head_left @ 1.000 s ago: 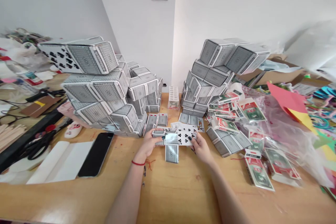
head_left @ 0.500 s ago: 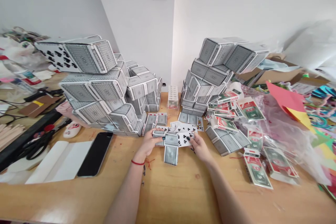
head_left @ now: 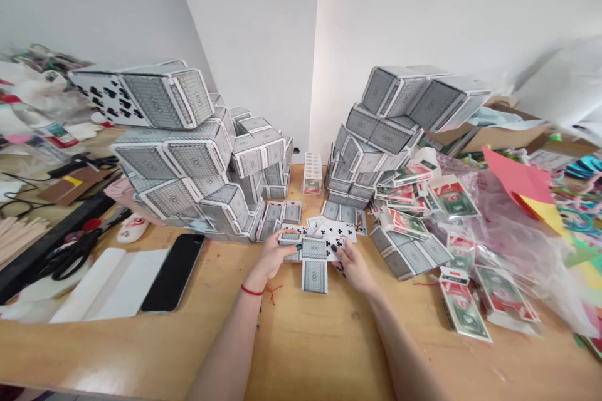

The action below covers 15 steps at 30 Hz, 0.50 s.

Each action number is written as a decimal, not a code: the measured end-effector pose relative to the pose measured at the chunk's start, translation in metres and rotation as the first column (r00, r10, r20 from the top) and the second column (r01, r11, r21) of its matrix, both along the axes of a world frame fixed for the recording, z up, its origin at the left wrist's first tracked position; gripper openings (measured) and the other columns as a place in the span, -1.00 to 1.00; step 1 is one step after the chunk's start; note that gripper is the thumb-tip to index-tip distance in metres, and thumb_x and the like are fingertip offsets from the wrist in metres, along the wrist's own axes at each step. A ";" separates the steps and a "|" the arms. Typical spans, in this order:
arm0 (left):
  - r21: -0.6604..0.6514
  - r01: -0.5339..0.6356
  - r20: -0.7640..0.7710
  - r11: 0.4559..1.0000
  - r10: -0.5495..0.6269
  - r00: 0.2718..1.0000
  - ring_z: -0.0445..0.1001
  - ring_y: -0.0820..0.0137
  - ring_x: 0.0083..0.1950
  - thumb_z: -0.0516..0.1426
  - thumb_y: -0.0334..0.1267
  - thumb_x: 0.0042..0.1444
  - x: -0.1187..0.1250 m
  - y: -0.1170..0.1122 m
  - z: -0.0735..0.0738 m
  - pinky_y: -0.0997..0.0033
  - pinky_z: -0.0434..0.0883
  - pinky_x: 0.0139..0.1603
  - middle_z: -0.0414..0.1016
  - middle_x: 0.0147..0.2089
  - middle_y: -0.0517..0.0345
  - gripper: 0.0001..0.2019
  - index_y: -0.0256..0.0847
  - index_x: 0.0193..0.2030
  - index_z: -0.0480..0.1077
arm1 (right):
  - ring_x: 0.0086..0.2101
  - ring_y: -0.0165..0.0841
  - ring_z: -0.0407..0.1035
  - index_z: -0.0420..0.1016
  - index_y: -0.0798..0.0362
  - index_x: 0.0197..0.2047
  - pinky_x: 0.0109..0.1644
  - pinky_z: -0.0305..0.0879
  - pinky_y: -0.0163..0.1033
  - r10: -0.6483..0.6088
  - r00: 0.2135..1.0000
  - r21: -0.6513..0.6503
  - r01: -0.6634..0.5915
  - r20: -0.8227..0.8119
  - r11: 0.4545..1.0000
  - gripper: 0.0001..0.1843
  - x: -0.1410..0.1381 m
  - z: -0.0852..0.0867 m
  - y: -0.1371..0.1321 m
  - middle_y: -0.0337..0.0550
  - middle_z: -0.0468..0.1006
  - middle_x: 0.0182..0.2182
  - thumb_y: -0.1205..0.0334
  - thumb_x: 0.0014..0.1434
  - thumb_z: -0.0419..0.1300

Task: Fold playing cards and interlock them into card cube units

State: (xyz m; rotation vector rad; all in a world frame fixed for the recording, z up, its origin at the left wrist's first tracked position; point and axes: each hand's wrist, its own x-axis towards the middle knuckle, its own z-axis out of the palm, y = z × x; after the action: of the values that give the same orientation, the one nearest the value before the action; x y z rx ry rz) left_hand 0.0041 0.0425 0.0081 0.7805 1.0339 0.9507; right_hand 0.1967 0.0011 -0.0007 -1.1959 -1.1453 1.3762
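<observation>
My left hand (head_left: pixel 274 258), a red string on its wrist, is closed on grey-backed playing cards (head_left: pixel 314 248), thumb on top. From these a further grey-backed card (head_left: pixel 314 277) sticks out toward me, making a T-like shape. Closed at the right end of the same group, my right hand (head_left: pixel 352 265) pinches a face-up clubs card (head_left: pixel 335 244) that runs under or against the grey-backed ones. Whether they are joined I cannot tell. Behind the hands lie more face-up cards (head_left: pixel 345 229) and some grey-backed cards (head_left: pixel 271 219).
Stacked blocks built of cards rise at left (head_left: pixel 195 153) and right (head_left: pixel 376 131). Boxed card decks (head_left: pixel 454 196) pile up at right beside a plastic bag (head_left: pixel 512 250). At left lie a phone (head_left: pixel 173 272), white paper (head_left: pixel 117 282) and black scissors (head_left: pixel 70 260).
My right hand and its clubs card have come closer to the left hand's cards, covering more of that card. The card pointing toward me now sits straighter. The whole view has shifted slightly.
</observation>
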 end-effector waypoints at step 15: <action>0.225 -0.026 -0.102 0.974 0.050 0.994 0.42 0.47 -0.38 0.21 -0.39 -0.25 0.005 -0.004 -0.004 0.51 0.34 -0.35 0.42 -0.37 0.23 -0.69 -0.22 -0.29 0.27 | -0.53 -0.41 0.20 0.18 -0.05 -0.33 -0.54 0.15 -0.34 -0.070 0.993 0.030 0.067 0.095 0.997 -0.75 -0.004 -0.014 0.002 -0.28 0.30 -0.52 -0.05 0.07 0.02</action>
State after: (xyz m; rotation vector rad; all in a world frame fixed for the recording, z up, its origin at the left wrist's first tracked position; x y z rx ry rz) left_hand 0.0094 0.0388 0.0039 1.0099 1.0486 1.0806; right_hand 0.1929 0.0032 -0.0144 -1.2823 -1.1749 1.2598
